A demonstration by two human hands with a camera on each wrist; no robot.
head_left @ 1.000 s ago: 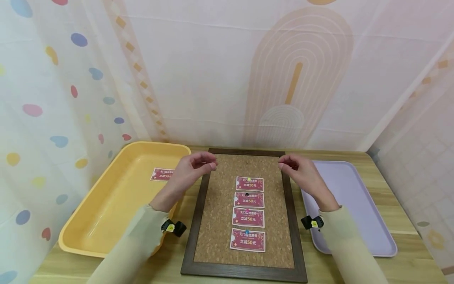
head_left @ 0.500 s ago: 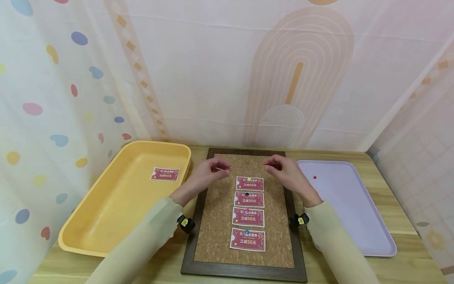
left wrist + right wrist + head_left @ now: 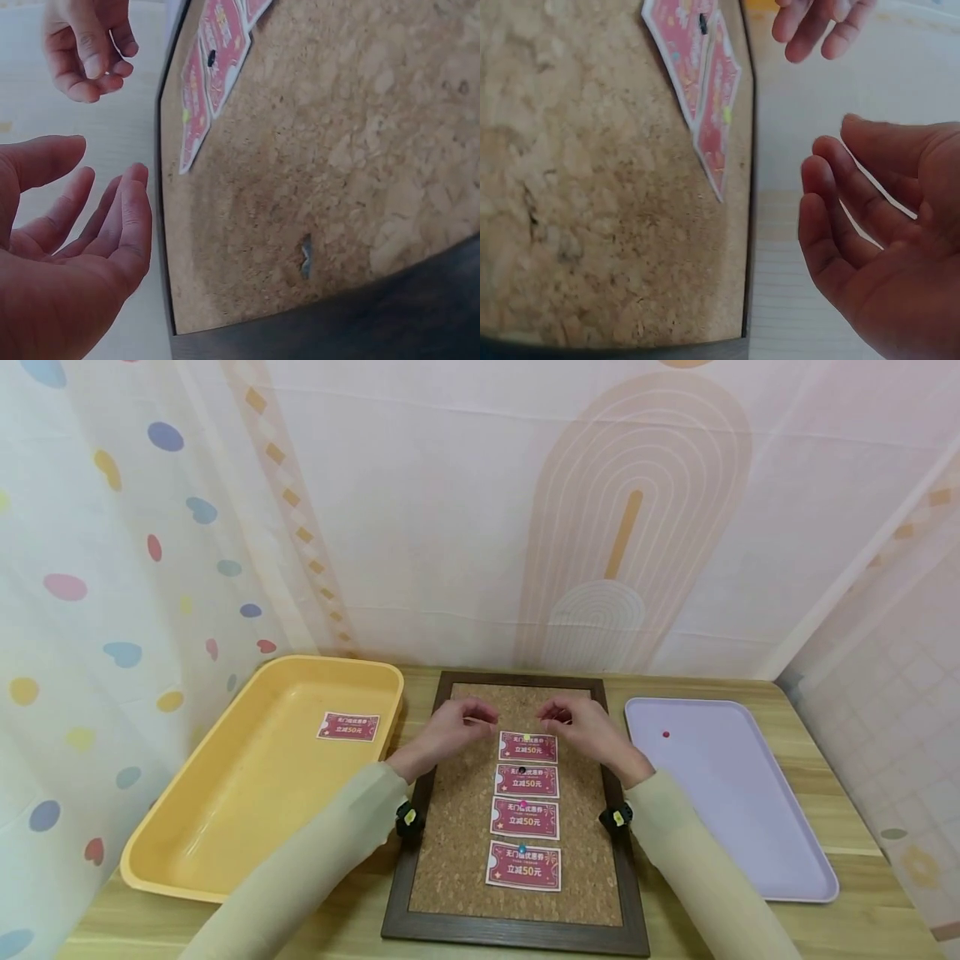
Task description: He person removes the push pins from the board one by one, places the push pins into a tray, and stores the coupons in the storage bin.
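In the head view, a dark-framed cork board point(image 3: 450, 860) bears a column of several red coupons point(image 3: 522, 864), each with a coloured pushpin near its top edge. My left hand point(image 3: 459, 732) hovers over the upper left of the board. Opposite it, my right hand point(image 3: 581, 727) hovers at the upper right, beside the top coupon with its yellow pin point(image 3: 527, 737). Both hands have loosely bent fingers. The left wrist view shows a gap between thumb and fingers point(image 3: 136, 217) with nothing in it. Likewise, the right wrist view shows nothing between the right thumb and fingers point(image 3: 821, 232).
A yellow tray point(image 3: 247, 810) stands left of the board with one red coupon point(image 3: 348, 727) lying in it. To the right, a lilac tray point(image 3: 750, 818) holds a small red pushpin point(image 3: 666, 734). A patterned curtain point(image 3: 450, 527) hangs behind the wooden table point(image 3: 862, 927).
Both hands have moved inward from the board's side edges toward the top coupon. The lilac tray's red pin, hidden by my right hand a second ago, now shows. Coupons and trays have stayed put.
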